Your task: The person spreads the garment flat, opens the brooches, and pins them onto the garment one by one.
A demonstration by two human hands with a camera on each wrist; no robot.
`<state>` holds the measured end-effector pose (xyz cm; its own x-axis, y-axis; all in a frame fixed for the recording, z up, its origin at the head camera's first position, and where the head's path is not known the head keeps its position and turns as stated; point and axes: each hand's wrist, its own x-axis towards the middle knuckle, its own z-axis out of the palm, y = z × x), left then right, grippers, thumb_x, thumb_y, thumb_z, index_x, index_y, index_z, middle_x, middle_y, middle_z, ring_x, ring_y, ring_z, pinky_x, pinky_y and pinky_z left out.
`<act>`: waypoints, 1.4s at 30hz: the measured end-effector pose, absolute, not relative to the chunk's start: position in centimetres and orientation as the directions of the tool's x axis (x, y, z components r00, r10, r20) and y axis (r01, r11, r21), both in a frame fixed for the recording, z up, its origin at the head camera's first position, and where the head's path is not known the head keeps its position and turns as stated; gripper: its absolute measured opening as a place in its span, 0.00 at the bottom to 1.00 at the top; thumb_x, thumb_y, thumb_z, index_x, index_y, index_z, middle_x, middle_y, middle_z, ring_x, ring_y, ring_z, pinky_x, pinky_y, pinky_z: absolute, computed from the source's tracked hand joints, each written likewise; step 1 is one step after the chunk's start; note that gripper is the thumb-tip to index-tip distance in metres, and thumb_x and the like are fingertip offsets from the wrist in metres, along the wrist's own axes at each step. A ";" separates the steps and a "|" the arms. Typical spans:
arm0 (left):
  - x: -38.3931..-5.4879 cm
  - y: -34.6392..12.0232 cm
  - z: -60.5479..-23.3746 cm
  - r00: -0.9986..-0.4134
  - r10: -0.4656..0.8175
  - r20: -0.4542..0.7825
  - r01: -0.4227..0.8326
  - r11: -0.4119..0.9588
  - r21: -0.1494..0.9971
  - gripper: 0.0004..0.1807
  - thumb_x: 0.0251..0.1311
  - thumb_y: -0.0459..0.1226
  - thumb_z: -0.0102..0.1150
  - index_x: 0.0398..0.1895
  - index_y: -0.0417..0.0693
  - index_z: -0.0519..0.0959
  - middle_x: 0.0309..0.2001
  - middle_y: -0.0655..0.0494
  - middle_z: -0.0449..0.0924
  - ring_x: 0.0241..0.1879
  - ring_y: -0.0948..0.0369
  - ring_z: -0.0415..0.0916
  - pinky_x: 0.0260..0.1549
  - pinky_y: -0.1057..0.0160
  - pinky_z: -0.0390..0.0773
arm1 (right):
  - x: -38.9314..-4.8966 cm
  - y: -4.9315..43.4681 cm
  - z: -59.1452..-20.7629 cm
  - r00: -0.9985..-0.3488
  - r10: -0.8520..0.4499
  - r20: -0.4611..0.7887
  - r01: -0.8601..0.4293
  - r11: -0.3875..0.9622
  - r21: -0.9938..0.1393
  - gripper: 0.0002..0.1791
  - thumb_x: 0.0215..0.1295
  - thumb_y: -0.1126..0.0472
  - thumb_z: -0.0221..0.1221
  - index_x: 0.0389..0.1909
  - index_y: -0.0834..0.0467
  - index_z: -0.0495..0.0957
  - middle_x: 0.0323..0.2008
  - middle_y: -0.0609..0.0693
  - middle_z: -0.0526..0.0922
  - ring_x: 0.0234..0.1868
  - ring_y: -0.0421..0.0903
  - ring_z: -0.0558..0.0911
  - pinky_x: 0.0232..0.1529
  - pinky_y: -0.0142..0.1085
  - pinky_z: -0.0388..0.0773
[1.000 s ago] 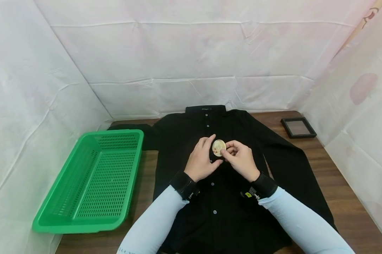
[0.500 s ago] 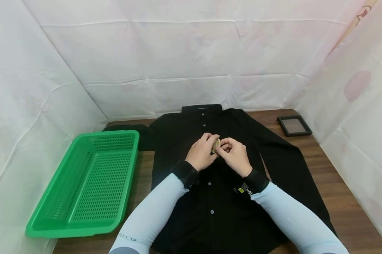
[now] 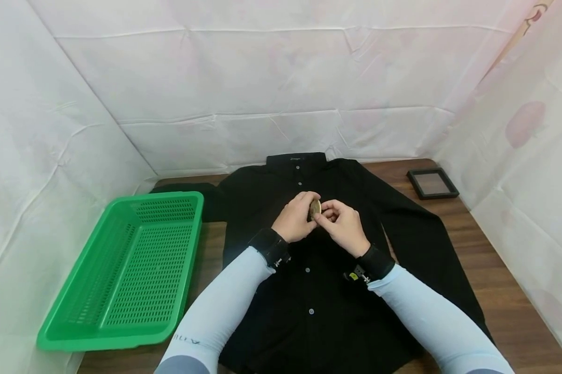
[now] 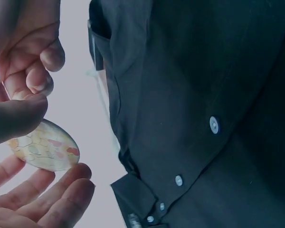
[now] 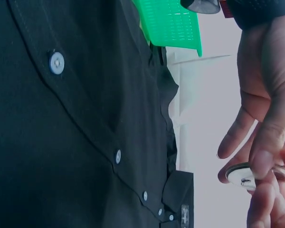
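Observation:
A round badge (image 3: pixel 315 209) is held between both hands above the black shirt (image 3: pixel 318 285). My left hand (image 3: pixel 292 217) has fingers and thumb at its left edge, while my right hand (image 3: pixel 345 228) pinches the right edge. In the left wrist view, the badge (image 4: pixel 45 147) shows a pale face with yellow and reddish patches. The right wrist view shows its silvery back (image 5: pixel 241 175) with a small dark fitting, partly hidden by fingers. Buttons run down the front of the shirt, which lies flat with its collar away from me.
A green plastic basket (image 3: pixel 194 259) stands on the left, over part of the shirt's sleeve. A small black frame (image 3: pixel 432 184) lies at the far right of the wooden table (image 3: pixel 510 275). White sheets (image 3: pixel 262 67) enclose the back and sides.
The left hand has closed in from beside the badge and now touches it. The badge has turned from face-up to nearly edge-on. The right hand keeps its pinch.

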<state>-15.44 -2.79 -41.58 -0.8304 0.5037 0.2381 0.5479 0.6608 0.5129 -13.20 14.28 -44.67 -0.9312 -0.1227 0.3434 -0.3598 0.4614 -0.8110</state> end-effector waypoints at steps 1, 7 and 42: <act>-15.7 -2.8 -41.7 -0.833 0.499 0.239 0.543 0.653 0.529 0.30 0.52 0.36 0.70 0.59 0.46 0.69 0.54 0.52 0.72 0.45 0.59 0.75 0.44 0.62 0.76 | -13.2 14.5 -44.6 -0.929 -0.142 0.341 -0.367 0.461 -0.808 0.12 0.62 0.53 0.64 0.41 0.56 0.80 0.27 0.43 0.84 0.25 0.39 0.79 0.25 0.32 0.74; -17.3 -2.9 -42.1 -0.854 0.474 0.215 0.491 0.599 0.633 0.33 0.52 0.35 0.71 0.60 0.46 0.67 0.53 0.52 0.71 0.46 0.58 0.78 0.42 0.66 0.77 | -14.6 16.5 -44.3 -0.928 -0.165 0.334 -0.370 0.508 -0.778 0.14 0.67 0.53 0.59 0.46 0.58 0.80 0.33 0.47 0.83 0.27 0.42 0.78 0.26 0.34 0.73; -30.0 1.1 -43.2 -0.890 0.453 0.052 0.415 0.758 0.504 0.33 0.50 0.31 0.72 0.60 0.49 0.69 0.57 0.52 0.73 0.55 0.57 0.70 0.55 0.58 0.71 | -25.9 16.2 -46.8 -0.927 0.319 -0.199 0.374 0.731 -0.571 0.23 0.64 0.41 0.57 0.39 0.60 0.77 0.37 0.57 0.80 0.35 0.54 0.79 0.33 0.45 0.74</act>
